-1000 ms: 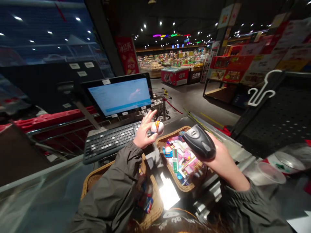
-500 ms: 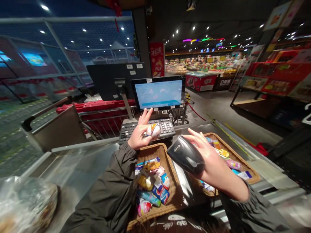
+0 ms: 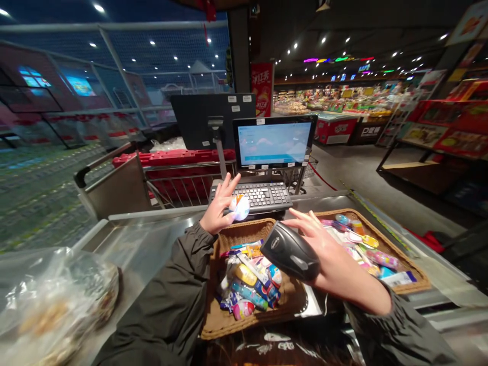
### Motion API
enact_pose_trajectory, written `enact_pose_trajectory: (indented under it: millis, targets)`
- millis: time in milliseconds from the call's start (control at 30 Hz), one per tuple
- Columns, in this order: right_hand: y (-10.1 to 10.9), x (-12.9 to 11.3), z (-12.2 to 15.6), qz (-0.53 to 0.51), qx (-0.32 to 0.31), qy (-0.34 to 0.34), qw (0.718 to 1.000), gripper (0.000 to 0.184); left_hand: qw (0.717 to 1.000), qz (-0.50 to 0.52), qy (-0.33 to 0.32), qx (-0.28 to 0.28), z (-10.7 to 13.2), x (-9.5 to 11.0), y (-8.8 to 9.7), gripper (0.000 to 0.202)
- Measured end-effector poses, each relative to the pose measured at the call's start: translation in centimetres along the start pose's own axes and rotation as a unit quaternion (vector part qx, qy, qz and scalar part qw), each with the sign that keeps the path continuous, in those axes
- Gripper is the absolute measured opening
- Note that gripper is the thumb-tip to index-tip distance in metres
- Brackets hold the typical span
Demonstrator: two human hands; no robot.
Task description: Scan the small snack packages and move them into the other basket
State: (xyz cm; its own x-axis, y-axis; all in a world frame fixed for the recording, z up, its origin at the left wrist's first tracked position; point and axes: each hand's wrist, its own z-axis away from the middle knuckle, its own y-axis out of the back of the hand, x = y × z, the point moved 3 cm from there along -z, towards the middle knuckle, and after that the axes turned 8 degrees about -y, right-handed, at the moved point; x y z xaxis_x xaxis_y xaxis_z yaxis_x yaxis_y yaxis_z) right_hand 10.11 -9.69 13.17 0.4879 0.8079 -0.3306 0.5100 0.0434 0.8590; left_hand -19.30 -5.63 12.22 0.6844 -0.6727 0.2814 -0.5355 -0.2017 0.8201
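Pinched between the thumb and fingers of my left hand (image 3: 219, 208) is a small egg-shaped packaged sweet (image 3: 240, 207), white with orange, lit by a bluish glow. My right hand (image 3: 318, 244) is wrapped round a black barcode scanner (image 3: 292, 250), whose head points left towards the sweet. Below both hands sits a wicker basket (image 3: 224, 330) with several colourful wrapped sweets (image 3: 247, 284) in it. A second wicker basket (image 3: 417, 279), also holding bright packets, lies beyond my right wrist. Some of its contents are hidden by my right hand.
A keyboard (image 3: 267, 195) and a lit monitor (image 3: 273, 143) stand just beyond my hands, with a second dark screen (image 3: 209, 122) behind. On the metal counter (image 3: 148, 241) at the left lies a clear plastic bag (image 3: 57, 310). A shopping trolley (image 3: 183, 180) is past the counter.
The view has turned left, so the surroundings sit further right. A bluish light now falls on the sweet. Both hands keep their holds, and the near basket appears shifted and more level.
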Motion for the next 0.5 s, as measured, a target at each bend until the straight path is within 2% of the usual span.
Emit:
enact_pose_trajectory:
  millis: [167, 300, 400, 500]
  targets:
    - [-0.8, -0.6, 0.1, -0.016, -0.005, -0.017, 1.0, 0.044, 0.999, -0.005, 0.027, -0.041, 1.9, -1.2, -0.5, 0.058]
    - [-1.3, -0.7, 0.5, -0.023, -0.014, -0.033, 0.999, 0.044, 0.998, 0.014, 0.031, -0.055, 3.1, -1.9, -1.4, 0.062]
    - [-1.5, -0.7, 0.9, -0.023, -0.025, -0.042, 0.999, 0.043, 0.997, 0.036, 0.029, -0.063, 3.8, -2.0, -2.5, 0.062]
    - [-2.0, -0.2, 1.5, -0.017, -0.033, -0.052, 0.998, 0.043, 0.996, 0.021, 0.04, -0.081, 4.5, -2.0, -4.3, 0.057]
